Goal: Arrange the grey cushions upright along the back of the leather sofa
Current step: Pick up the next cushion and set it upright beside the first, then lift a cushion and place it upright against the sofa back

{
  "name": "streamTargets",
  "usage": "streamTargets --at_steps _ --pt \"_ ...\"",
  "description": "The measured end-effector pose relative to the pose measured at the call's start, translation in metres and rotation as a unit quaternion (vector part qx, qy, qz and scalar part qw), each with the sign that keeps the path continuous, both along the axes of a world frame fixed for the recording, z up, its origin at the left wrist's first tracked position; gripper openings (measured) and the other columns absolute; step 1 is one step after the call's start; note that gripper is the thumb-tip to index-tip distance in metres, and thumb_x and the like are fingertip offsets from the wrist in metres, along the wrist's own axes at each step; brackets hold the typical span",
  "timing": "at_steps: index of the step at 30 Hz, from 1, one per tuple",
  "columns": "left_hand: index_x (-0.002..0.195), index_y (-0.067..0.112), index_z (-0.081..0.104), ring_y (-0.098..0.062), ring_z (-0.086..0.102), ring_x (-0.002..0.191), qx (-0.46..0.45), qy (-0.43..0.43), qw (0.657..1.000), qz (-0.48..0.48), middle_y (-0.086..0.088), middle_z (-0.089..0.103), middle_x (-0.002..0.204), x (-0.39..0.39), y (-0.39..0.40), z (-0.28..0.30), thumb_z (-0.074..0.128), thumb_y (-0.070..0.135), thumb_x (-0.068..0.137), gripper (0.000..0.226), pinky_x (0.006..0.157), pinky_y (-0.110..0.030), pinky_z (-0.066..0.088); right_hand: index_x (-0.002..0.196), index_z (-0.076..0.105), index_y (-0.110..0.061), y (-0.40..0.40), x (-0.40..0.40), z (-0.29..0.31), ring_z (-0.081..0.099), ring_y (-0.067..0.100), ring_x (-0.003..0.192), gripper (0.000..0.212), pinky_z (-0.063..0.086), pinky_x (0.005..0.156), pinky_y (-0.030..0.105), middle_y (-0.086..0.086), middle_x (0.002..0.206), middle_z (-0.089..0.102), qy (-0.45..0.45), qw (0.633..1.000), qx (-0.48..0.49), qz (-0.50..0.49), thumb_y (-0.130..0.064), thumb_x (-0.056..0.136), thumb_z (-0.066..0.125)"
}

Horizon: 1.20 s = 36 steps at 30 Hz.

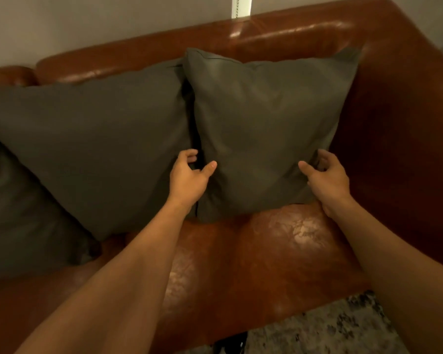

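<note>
On the sofa (266, 256), three grey cushions (264, 123), two hands (188, 178)

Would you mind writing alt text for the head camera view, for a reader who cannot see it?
Two bare hands, the left hand and right hand, hold the lower side edges of an upright grey cushion at the right end of a brown leather sofa. A second grey cushion leans beside it on the left, touching it, and part of a third shows at the far left.

The brown leather sofa (253, 264) carries three grey cushions: the right cushion (266, 123) upright against its back by the armrest, the middle cushion (100, 149) leaning just beside it, and the left cushion (18, 213) lying lower on the seat.
</note>
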<state>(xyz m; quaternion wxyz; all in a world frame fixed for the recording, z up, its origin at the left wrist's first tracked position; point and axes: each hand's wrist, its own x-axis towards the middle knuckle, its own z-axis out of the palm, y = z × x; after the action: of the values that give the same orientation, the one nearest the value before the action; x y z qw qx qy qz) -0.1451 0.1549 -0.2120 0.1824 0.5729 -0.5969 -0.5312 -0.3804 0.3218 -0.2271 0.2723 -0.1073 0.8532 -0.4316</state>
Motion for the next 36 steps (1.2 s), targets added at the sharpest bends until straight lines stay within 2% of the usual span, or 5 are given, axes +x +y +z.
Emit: streamTargets --at_steps 5,14,21,28,36 --pt "0.090 0.035 0.066 -0.019 0.072 0.101 0.013 -0.002 1.000 0.027 0.008 0.072 0.101 0.042 -0.001 0.004 0.073 0.043 0.076 0.018 0.094 -0.052 0.059 0.112 0.068 -0.033 -0.005 0.047 0.002 0.068 0.022 0.110 0.040 0.056 0.096 0.046 -0.005 0.117 0.067 -0.002 0.999 -0.018 -0.047 -0.043 0.074 0.076" --pt "0.085 0.028 0.069 -0.026 0.074 0.095 0.012 0.011 0.996 0.088 -0.001 0.073 0.090 0.145 -0.007 0.018 0.069 0.022 0.094 0.011 0.090 -0.052 0.060 0.080 0.070 -0.033 -0.058 0.162 0.011 0.072 0.020 0.095 0.020 0.056 0.093 0.050 -0.007 0.088 0.074 -0.049 0.996 -0.058 0.056 -0.044 0.064 0.073" --pt "0.086 0.029 0.069 -0.026 0.073 0.096 0.009 0.015 0.990 0.141 0.000 0.072 0.092 0.252 -0.032 0.025 0.067 0.022 0.096 0.012 0.091 -0.050 0.060 0.087 0.069 -0.033 -0.114 0.276 0.030 0.070 0.019 0.098 0.013 0.054 0.096 0.049 -0.007 0.094 0.074 -0.066 0.985 -0.055 0.149 -0.034 0.080 0.080" --pt "0.086 0.032 0.071 -0.022 0.071 0.103 -0.020 0.013 0.978 0.205 0.003 0.073 0.099 0.377 -0.073 0.028 0.071 0.032 0.089 0.003 0.096 -0.052 0.058 0.118 0.068 -0.021 -0.170 0.399 0.054 0.061 0.008 0.098 0.039 0.041 0.073 0.014 -0.004 0.115 0.070 -0.097 0.964 -0.031 0.244 -0.042 0.086 0.075" --pt "0.103 0.024 0.063 -0.027 0.067 0.106 -0.034 0.010 0.965 0.261 -0.001 0.066 0.104 0.495 -0.121 0.028 0.077 0.027 0.088 0.021 0.095 -0.043 0.056 0.146 0.045 -0.023 -0.225 0.499 0.047 0.055 0.017 0.123 0.086 0.044 0.096 0.028 0.002 0.145 0.055 -0.129 0.951 -0.012 0.282 -0.054 0.075 0.082"
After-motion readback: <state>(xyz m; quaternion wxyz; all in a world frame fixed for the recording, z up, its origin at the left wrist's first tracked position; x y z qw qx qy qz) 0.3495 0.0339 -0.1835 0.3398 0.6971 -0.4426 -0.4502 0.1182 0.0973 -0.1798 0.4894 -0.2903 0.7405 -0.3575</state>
